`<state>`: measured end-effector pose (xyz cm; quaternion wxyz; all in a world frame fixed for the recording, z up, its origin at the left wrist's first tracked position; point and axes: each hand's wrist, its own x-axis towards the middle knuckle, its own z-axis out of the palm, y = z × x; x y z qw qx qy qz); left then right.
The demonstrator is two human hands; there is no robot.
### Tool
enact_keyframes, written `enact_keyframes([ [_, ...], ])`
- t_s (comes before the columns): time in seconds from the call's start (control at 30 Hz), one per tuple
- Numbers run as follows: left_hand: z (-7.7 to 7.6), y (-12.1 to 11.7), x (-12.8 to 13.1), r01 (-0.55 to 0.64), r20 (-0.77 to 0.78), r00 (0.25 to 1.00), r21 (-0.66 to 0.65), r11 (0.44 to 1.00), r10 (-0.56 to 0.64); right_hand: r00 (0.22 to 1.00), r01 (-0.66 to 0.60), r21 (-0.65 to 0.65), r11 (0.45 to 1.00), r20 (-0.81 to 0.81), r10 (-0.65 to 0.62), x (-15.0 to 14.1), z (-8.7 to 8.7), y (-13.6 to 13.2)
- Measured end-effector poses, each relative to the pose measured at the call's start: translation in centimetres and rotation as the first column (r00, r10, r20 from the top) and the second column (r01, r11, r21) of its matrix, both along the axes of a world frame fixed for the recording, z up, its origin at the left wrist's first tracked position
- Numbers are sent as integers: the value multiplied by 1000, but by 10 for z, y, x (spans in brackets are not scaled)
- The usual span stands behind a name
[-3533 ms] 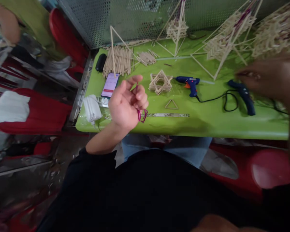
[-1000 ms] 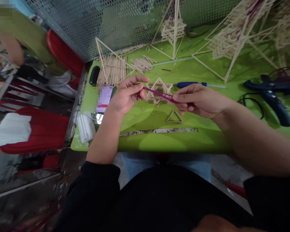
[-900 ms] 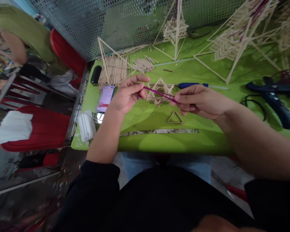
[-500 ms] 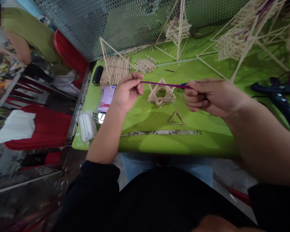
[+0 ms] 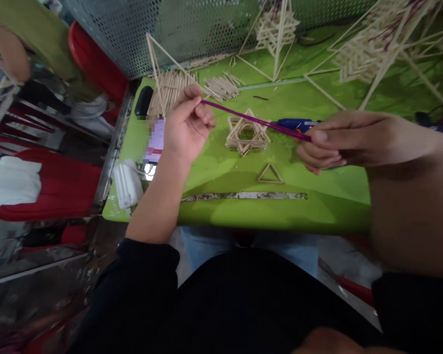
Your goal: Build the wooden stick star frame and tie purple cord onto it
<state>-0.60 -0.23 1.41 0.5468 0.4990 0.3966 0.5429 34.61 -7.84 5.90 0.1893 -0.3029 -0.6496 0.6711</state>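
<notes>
Probably light, soft and best gripped near its ends, a purple cord (image 5: 256, 121) stretched taut between left hand (image 5: 186, 129) and right hand (image 5: 358, 140), both pinching it thumb to finger.

And there's the purple thread (image 5: 288, 132), stretched straight, left hand (image 5: 186, 125) pinching it, right hand (image 5: 354, 140) gripping it, crossing in front of the stick star (image 5: 246, 146) on the green desk (image 5: 221, 215)!

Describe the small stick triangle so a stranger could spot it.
On the green table, find the star-shaped stack of sticks. Between it and the long flat strip lies the small triangle, a bare three-sided outline, unlike the layered star.
</notes>
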Motion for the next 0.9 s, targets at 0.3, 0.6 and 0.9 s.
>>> enact_keyframes([
  [0.3, 28, -27, 12, 69, 184, 982, -93, 993, -51, 978, 196, 129, 972, -97, -185, -7, 3, -10],
  [0.6, 35, -74, 22, 503, -336, 831, 113, 857, -444, 948, 243, 130, 961, -242, -207, -67, -21, -28],
  [0.9, 34, -77, 3, 807, -950, 294, 190, 559, -102, 909, 366, 136, 920, -262, -323, -57, -24, -24],
])
